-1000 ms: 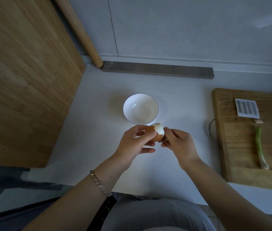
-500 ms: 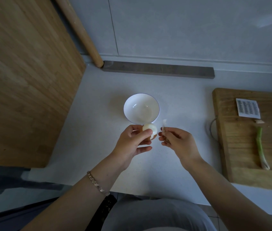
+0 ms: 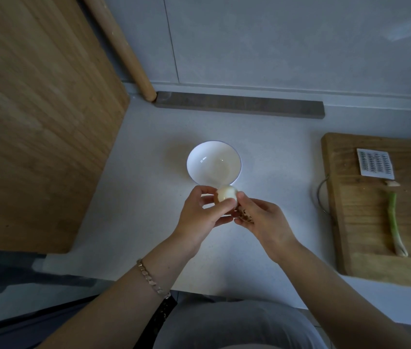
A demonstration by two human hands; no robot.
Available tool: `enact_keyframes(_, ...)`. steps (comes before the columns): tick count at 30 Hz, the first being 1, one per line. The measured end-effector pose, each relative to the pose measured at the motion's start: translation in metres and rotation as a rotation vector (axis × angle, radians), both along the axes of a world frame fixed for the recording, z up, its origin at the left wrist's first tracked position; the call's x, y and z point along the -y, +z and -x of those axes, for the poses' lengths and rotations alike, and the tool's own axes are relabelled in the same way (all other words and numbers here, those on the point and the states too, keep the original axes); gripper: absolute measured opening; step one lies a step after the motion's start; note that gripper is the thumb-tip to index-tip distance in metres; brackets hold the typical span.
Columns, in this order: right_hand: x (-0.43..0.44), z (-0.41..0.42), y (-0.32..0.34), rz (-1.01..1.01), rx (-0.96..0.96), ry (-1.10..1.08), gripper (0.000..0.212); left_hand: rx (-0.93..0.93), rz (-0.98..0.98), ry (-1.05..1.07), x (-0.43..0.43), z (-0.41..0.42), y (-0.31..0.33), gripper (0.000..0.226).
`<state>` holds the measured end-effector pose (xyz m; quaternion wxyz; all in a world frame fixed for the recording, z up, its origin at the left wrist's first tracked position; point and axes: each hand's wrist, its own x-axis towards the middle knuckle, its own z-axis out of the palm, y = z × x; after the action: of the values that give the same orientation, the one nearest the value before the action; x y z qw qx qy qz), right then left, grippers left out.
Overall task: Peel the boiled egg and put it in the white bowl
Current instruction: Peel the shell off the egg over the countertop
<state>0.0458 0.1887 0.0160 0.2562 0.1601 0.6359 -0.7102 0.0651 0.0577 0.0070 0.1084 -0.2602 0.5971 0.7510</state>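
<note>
Item one, hands: I see the left hand (image 3: 200, 212), bracelet (image 3: 152, 277) on its wrist, raised over the countertop (image 3: 129, 210) with thumb and fingers closed around the boiled egg (image 3: 225, 194); the egg's top shows white and bare, with a brown patch of shell low on its left side. The right hand (image 3: 260, 219) meets it from the right, thumb tip pressed to the egg's flank and fingers curled in on brown shell fragments (image 3: 246, 215) in the palm. The egg sits between the two hands, just in front of the white bowl (image 3: 214, 162), not in it. Item two, surface and room, left to right: I note a tall wooden panel (image 3: 35, 117) standing at the left; a wooden rolling pin (image 3: 121, 46) leaning against the grey wall (image 3: 275, 39); a dark grey bar (image 3: 239, 107) lying along the wall's foot; the bowl upright on the pale counter; and a wooden cutting board (image 3: 365, 215) at the right, carrying a small white grater plate (image 3: 375, 164) and one green onion stalk (image 3: 394, 222) laid lengthwise, the two apart.
</note>
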Motion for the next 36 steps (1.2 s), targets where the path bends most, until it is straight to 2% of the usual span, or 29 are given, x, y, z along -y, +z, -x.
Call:
enact_keyframes(9,0.001,0.002,-0.004,-0.185,-0.135,0.008,0.018,-0.073,0.22,-0.03,-0.003,-0.003,0.003,0.035)
enact_keyframes(15,0.002,0.0,-0.008,-0.289,-0.195,0.013,0.02,-0.055,0.251,-0.008,-0.005,-0.003,0.004,0.038)
enact_keyframes(17,0.003,-0.001,-0.008,-0.294,-0.161,0.0,0.022,-0.051,0.237,-0.005,-0.005,-0.003,0.004,0.036)
enact_keyframes(22,0.004,0.002,-0.002,-0.085,0.193,-0.136,0.036,-0.086,0.156,0.017,-0.007,-0.003,0.006,0.031)
enact_keyframes(24,0.004,0.003,0.001,-0.063,0.241,-0.129,0.044,-0.09,0.148,0.019,-0.007,-0.002,0.007,0.03)
enact_keyframes(29,0.003,0.003,0.001,-0.155,0.146,-0.035,0.057,-0.082,0.194,-0.039,-0.006,-0.003,0.005,0.03)
enact_keyframes(36,0.0,0.004,-0.002,-0.198,0.043,0.061,0.042,-0.074,0.22,-0.11,-0.003,-0.003,0.006,0.035)
